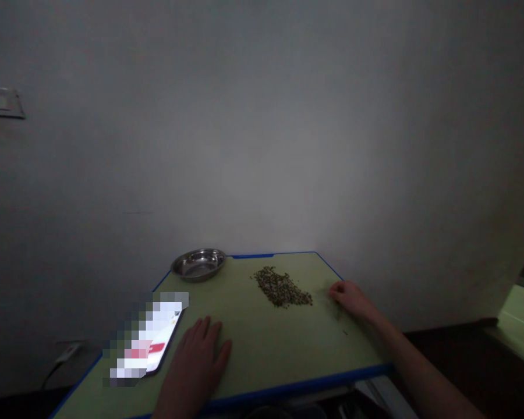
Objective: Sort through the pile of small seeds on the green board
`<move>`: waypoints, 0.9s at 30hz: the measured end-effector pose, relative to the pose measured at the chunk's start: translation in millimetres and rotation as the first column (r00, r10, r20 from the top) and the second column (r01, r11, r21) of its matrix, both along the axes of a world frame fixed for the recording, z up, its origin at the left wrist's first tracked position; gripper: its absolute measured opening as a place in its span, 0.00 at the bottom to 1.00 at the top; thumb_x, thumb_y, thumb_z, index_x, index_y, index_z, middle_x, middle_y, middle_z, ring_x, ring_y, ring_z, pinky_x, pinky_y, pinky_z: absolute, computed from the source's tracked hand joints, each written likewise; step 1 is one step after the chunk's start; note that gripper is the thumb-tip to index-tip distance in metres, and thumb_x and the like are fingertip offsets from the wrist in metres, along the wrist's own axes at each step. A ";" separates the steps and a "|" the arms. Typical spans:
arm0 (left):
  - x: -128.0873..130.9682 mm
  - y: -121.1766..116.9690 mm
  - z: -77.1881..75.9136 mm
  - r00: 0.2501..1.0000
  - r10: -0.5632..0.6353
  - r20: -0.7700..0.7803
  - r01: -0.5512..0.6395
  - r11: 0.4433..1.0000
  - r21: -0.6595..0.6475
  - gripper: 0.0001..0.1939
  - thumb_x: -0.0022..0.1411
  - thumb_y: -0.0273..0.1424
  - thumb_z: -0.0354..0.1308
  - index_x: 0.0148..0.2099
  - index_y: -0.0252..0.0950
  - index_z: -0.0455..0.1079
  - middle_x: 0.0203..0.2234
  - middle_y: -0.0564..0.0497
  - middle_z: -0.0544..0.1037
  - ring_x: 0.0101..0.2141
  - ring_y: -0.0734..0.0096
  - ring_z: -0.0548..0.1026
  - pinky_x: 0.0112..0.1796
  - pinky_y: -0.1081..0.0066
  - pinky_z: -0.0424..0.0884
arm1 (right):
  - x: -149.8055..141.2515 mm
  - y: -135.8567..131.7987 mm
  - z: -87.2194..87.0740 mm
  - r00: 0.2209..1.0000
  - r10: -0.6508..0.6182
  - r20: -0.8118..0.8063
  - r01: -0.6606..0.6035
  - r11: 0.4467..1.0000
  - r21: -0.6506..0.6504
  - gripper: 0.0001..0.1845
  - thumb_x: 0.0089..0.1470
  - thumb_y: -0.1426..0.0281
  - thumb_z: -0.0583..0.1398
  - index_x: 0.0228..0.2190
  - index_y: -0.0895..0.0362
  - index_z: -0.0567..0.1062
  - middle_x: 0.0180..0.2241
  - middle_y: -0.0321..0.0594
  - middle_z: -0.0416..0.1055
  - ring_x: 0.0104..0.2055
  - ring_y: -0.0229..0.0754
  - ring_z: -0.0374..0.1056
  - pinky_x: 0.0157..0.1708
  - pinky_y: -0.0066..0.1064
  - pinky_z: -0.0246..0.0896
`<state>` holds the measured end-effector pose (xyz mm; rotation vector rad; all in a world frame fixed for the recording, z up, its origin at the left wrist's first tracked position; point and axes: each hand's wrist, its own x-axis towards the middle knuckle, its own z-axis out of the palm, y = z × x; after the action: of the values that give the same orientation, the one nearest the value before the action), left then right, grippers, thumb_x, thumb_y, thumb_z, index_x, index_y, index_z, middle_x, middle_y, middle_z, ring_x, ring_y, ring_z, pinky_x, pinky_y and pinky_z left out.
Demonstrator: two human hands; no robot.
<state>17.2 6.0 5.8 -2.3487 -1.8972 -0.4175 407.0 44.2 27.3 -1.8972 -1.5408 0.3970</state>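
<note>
A pile of small grains lies just right of the frame's lower centre. It is a speckled mix of dark brown and paler bits, spread in a low, uneven patch that runs from upper left to lower right, with a few loose grains at its edges. Single grains are too small to identify. Under it is a pale yellow-green table with blue edging.

To the pile's right, just apart from it, is the right hand, its fingers curled in narrow; blur hides whether they pinch anything. The left hand, lower left of centre, is open and palm down, fingers slightly spread, beside a lit, partly pixelated phone. A shiny metal bowl sits at the table's far left corner, before a grey wall.
</note>
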 end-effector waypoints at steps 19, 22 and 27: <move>3.1 -5.2 9.2 0.999 0.010 -0.031 -0.012 0.998 -0.055 0.27 0.63 0.41 0.43 0.59 0.32 0.64 0.60 0.37 0.65 0.61 0.53 0.61 0.60 0.53 0.56 | -98.4 5.1 3.9 0.968 0.163 -0.189 -0.202 0.956 -0.213 0.08 0.51 0.73 0.55 0.21 0.57 0.67 0.11 0.29 0.65 0.10 0.31 0.58 0.11 0.20 0.50; 3.5 -6.0 10.2 1.000 0.014 -0.018 -0.015 0.998 -0.053 0.27 0.63 0.40 0.44 0.59 0.32 0.64 0.60 0.38 0.65 0.61 0.53 0.61 0.59 0.54 0.57 | -98.2 3.1 9.0 0.965 0.184 -0.188 -0.223 0.951 -0.214 0.09 0.51 0.73 0.55 0.20 0.57 0.66 0.10 0.29 0.65 0.10 0.31 0.58 0.11 0.20 0.50; 3.9 -8.6 10.8 1.000 0.010 0.014 -0.010 0.999 -0.036 0.26 0.62 0.39 0.45 0.58 0.33 0.65 0.59 0.38 0.66 0.60 0.54 0.62 0.59 0.54 0.58 | -76.3 3.5 20.9 0.965 0.223 -0.140 -0.249 0.946 -0.207 0.09 0.52 0.71 0.55 0.21 0.57 0.68 0.12 0.30 0.67 0.09 0.29 0.54 0.11 0.21 0.46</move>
<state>21.1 -2.6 16.5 -2.3640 -1.9382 -0.4031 330.7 47.7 48.3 -1.8198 -1.7105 0.8037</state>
